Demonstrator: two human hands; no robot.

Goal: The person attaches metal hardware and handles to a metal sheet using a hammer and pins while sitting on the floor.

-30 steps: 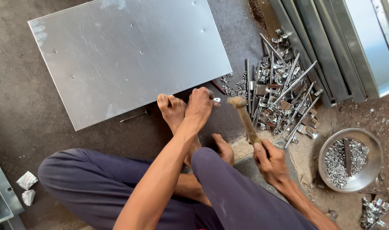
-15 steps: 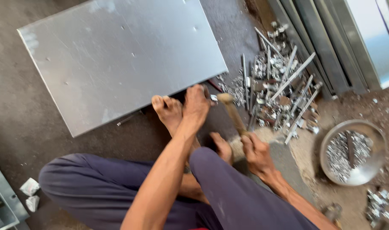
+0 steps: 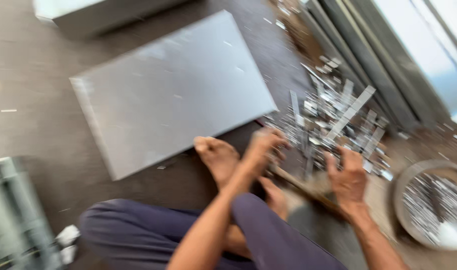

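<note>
The frame is heavily motion-blurred. My left hand reaches down past my bare foot, its fingers curled on a small metal piece at the edge of the pile of metal strips and brackets. My right hand hovers over the near side of that pile with its fingers spread apart. A wooden-handled hammer lies slanted on the floor between the two hands, its handle running under my right wrist.
A large grey metal sheet lies flat on the floor ahead of my foot. A round metal bowl of small parts sits at the right. Long metal profiles are stacked at the top right. A greenish crate stands at the left.
My right hand has released the hammer handle and opened, moving right toward the pile. The hammer now lies on the floor. The view has swung and moved closer.
</note>
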